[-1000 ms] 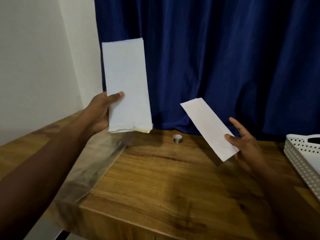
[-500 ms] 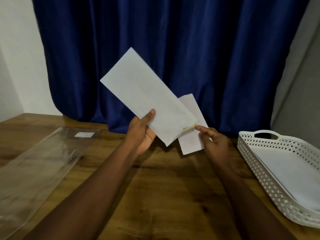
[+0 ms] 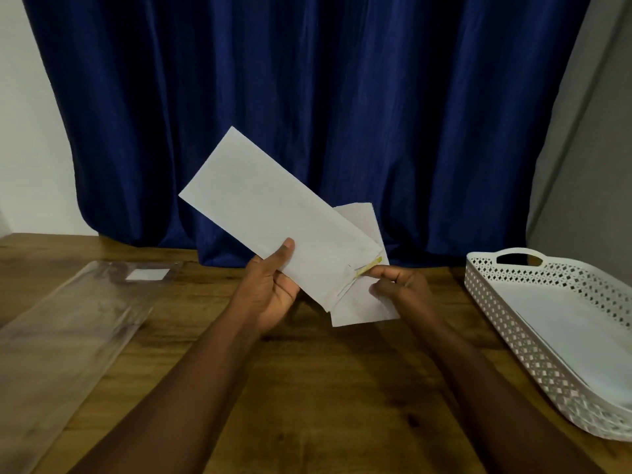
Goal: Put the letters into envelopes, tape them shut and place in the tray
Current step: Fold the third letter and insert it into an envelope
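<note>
Both hands are raised above the wooden worktop [image 3: 307, 405], in front of a dark blue curtain [image 3: 307, 97].

Left hand [image 3: 270, 289] – grip clamped on the white envelope [image 3: 273, 220], thumb laid across its front face, fingers hidden behind. The envelope is held off the worktop, tilted, its far corner pointing up and left and its open end down and right. A thin yellow strip [image 3: 369, 268] shows at that open end.

Right hand [image 3: 400, 285] – fingers curled, grip closed on the folded white letter [image 3: 362, 306]; a fingertip sits right at the yellow strip by the envelope's mouth. The letter lies partly behind the envelope, its upper edge showing above the envelope's long side and its lower part sticking out below the mouth. Whether its edge is already inside the opening I cannot tell.

White perforated tray [image 3: 513, 330] at the right edge of the worktop, handle cut-out at its far end; white flat paper [image 3: 581, 340] lies in it, too plain to say if one piece or several.

A clear plastic sleeve [image 3: 68, 336] lies flat on the left of the worktop, a small white label [image 3: 147, 274] at its far end – well apart from the hands
</note>
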`<state>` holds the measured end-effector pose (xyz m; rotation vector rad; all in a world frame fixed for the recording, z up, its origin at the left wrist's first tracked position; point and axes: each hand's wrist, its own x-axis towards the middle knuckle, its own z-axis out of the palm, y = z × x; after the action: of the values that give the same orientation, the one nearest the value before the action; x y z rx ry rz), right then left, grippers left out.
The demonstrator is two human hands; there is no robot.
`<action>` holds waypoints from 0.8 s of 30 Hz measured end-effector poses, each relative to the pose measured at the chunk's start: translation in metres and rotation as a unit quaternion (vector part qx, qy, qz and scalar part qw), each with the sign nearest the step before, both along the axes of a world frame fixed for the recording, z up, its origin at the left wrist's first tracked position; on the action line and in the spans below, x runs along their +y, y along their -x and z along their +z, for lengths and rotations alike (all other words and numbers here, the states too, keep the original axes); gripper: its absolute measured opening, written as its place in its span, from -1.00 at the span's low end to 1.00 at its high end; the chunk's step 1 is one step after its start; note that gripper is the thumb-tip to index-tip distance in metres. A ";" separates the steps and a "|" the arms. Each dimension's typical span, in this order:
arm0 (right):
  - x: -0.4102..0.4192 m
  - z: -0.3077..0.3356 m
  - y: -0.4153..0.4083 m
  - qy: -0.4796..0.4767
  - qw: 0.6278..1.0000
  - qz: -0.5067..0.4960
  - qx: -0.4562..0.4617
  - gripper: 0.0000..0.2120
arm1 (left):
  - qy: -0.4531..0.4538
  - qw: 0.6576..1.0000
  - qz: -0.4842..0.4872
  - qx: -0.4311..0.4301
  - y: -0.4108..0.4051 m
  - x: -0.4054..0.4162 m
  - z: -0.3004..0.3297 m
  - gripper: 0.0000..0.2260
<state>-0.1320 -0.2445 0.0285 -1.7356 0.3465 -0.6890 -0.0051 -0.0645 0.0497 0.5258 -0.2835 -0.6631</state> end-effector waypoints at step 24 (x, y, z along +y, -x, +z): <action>0.014 0.004 0.000 0.012 0.999 -0.024 0.025 -0.70 | -0.038 0.998 0.014 -0.046 0.011 -0.011 -0.011 -0.63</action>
<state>-0.1315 -0.2310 0.0329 -1.7756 0.4167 -0.6868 -0.0160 -0.0755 0.0389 0.6343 -0.3381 -0.6246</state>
